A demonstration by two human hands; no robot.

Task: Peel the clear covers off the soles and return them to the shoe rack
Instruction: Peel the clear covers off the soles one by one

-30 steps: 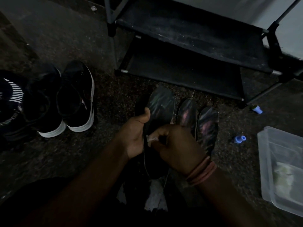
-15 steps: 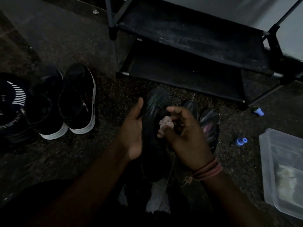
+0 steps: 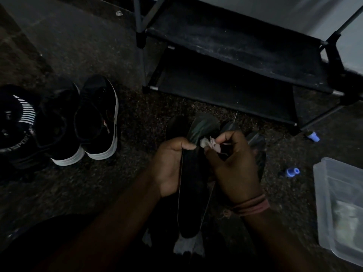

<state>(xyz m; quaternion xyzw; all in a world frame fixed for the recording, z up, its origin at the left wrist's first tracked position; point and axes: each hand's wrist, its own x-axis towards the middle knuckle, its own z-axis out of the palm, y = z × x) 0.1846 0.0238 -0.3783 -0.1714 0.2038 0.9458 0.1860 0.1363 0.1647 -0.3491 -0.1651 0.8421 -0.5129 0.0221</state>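
Since half a second earlier your right hand (image 3: 233,163) had lifted the crumpled clear cover (image 3: 209,143) further up the insole (image 3: 193,185), toward its toe end, fingers curled and pinching the pale wad. Your left hand (image 3: 170,165) gripped the insole's left edge, thumb pressed over the top, holding it above the floor in front of the shoe rack (image 3: 235,61). Two more insoles (image 3: 257,146) lay just behind it. I judged the cover thin, light and clingy — liable to tear if yanked — and the insole soft and bendy, so you would do best to hold near the peel line and pull low and steadily.
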